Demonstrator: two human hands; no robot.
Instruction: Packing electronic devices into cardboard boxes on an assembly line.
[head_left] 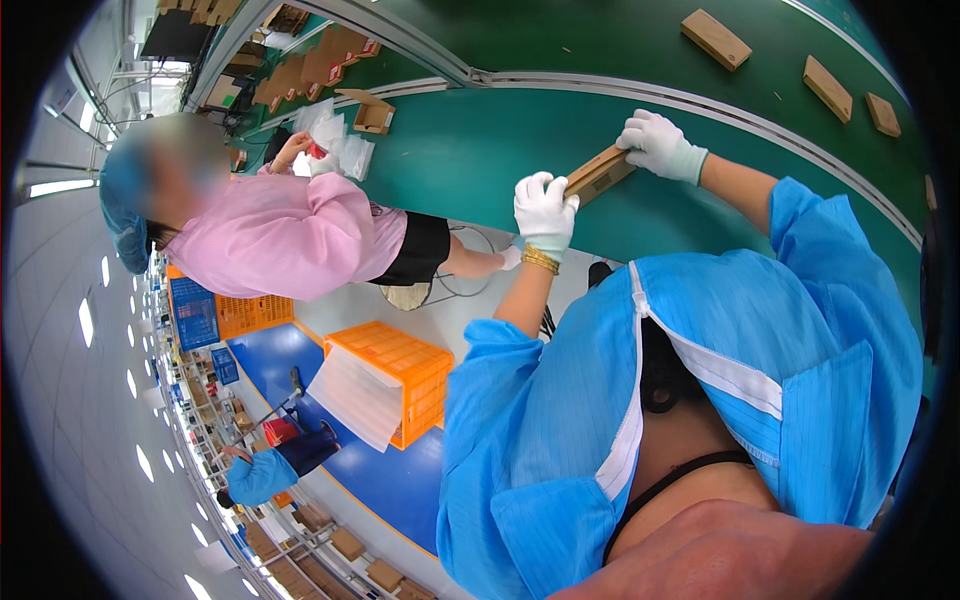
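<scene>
Cardboard box [602,177] was over desk [470,150], half past one. Left hand [545,213] grasped its eight-o'clock end, right hand [658,147] its two-o'clock end. Uneven squeeze could have dented or dropped it.

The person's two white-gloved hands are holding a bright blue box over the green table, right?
Not quite: the box isn't bright blue, it's brown, as the head view shows. The white-gloved left hand and right hand do hold it over the green table.
</scene>
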